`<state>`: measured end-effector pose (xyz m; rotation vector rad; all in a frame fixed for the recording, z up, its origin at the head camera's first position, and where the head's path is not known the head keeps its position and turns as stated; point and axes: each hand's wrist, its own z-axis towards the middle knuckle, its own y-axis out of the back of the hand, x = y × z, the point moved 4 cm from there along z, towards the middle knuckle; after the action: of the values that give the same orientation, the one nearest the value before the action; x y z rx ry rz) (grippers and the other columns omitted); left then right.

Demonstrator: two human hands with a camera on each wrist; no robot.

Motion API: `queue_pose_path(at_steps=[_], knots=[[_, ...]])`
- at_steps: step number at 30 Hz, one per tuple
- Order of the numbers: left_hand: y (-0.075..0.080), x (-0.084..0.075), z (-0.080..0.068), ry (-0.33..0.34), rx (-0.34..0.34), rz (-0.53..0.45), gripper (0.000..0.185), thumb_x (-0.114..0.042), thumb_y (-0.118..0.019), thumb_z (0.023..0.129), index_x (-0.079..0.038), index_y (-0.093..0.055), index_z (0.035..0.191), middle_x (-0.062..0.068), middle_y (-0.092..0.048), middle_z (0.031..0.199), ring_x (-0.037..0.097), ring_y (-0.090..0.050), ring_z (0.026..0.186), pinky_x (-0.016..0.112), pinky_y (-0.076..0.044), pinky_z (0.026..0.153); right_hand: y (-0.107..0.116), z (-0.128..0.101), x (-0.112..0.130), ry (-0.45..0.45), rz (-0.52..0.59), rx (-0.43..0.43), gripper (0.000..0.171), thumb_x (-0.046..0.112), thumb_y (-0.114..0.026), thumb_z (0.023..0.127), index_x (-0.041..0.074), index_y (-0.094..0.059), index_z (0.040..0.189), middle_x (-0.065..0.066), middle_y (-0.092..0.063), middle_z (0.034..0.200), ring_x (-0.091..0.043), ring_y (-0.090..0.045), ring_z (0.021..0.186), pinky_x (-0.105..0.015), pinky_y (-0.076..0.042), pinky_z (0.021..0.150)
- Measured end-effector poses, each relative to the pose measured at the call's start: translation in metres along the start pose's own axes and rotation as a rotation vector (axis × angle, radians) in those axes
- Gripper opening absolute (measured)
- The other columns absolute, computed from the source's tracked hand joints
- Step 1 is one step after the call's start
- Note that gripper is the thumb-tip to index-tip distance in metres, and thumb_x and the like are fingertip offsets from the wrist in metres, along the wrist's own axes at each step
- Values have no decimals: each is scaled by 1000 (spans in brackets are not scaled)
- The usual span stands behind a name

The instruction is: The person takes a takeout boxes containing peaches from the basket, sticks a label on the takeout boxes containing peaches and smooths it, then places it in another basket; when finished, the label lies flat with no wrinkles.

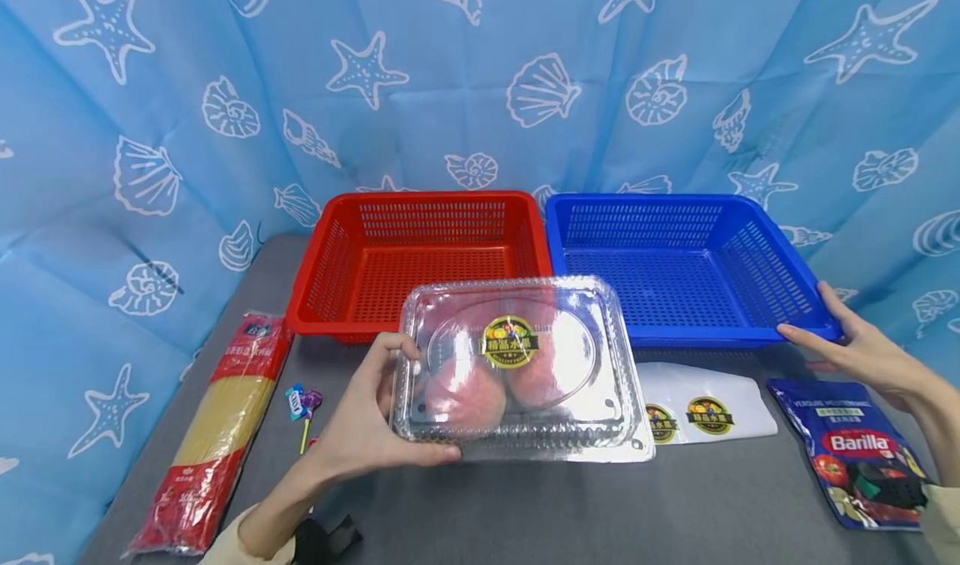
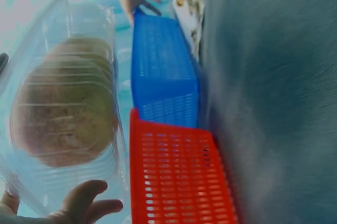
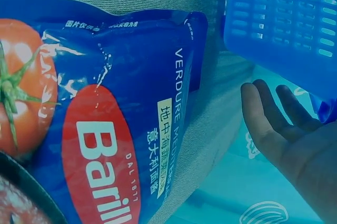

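My left hand (image 1: 375,415) grips a clear plastic fruit box (image 1: 600,415) by its left side, with the thumb along the near edge. Two pinkish peaches (image 1: 465,394) show through the lid, which bears a round gold-and-black label. The box is up off the table, overlapping the near rims of both baskets in the head view. At the right front corner of the blue basket (image 1: 675,336), my right hand (image 1: 870,352) touches the rim with spread fingers. In the right wrist view its fingers (image 3: 253,108) look fairly straight beside the basket wall.
A red basket (image 1: 318,327) stands left of the blue one, by a shell-print curtain (image 1: 450,65). Left lies a pasta packet (image 1: 217,432) with a lollipop (image 1: 310,402) and small wrapped candy (image 1: 295,402). A white label sheet (image 1: 727,386) and Barilla sauce pouch (image 1: 832,415) lie right.
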<state>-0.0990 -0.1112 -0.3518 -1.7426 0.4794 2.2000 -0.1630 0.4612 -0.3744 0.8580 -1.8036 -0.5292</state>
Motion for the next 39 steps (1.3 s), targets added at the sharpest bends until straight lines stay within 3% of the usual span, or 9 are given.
queue_pose_path(at_steps=[6, 15, 19, 27, 31, 34, 39], knots=[[-3, -7, 35, 34, -42, 11, 76, -12, -90, 73, -18, -35, 125, 15, -40, 145, 35, -60, 125, 41, -63, 89, -1, 0, -1, 4, -1, -10, 98, 41, -42, 109, 11, 45, 143, -56, 16, 148, -79, -25, 127, -69, -52, 92], [-22, -16, 96, 18, -91, 123, 76, -15, -94, 65, -24, -41, 118, 4, -46, 139, 32, -63, 116, 41, -64, 82, -1, -1, -1, 2, -4, -17, 98, 42, -42, 109, 11, 45, 143, -57, 14, 147, -78, -24, 128, -69, -52, 92], [-34, -17, 120, 17, -110, 187, 76, -24, -95, 64, -24, -42, 118, 2, -50, 135, 26, -58, 119, 41, -61, 87, -2, 0, -1, 0, 6, -23, 98, 42, -43, 109, 13, 45, 142, -56, 16, 147, -79, -25, 127, -70, -52, 92], [-62, -9, 163, 22, -88, 260, 79, -34, -95, 64, -21, -41, 121, 6, -56, 128, 21, -54, 121, 41, -58, 91, -2, 1, 0, 1, 50, -15, 98, 42, -42, 109, 14, 47, 141, -55, 17, 149, -78, -23, 129, -67, -53, 92], [-76, -4, 183, 38, -96, 307, 81, -38, -95, 64, -21, -42, 123, 11, -58, 124, 21, -52, 116, 36, -54, 84, -1, 0, 2, 1, 48, -13, 98, 42, -42, 109, 14, 47, 141, -55, 15, 149, -75, -24, 132, -62, -57, 90], [-86, 1, 198, 55, -98, 338, 80, -40, -95, 64, -22, -42, 122, 10, -58, 120, 20, -52, 111, 32, -51, 79, -1, 0, 1, 14, 59, -18, 98, 40, -43, 109, 14, 46, 142, -54, 12, 151, -71, -35, 130, -54, -60, 87], [-104, 6, 217, 63, -82, 365, 77, -41, -95, 66, -24, -42, 119, 3, -58, 123, 19, -53, 113, 27, -49, 82, -2, 1, -1, 22, 86, -28, 99, 39, -45, 109, 15, 44, 144, -52, 11, 153, -69, -36, 130, -49, -62, 84]])
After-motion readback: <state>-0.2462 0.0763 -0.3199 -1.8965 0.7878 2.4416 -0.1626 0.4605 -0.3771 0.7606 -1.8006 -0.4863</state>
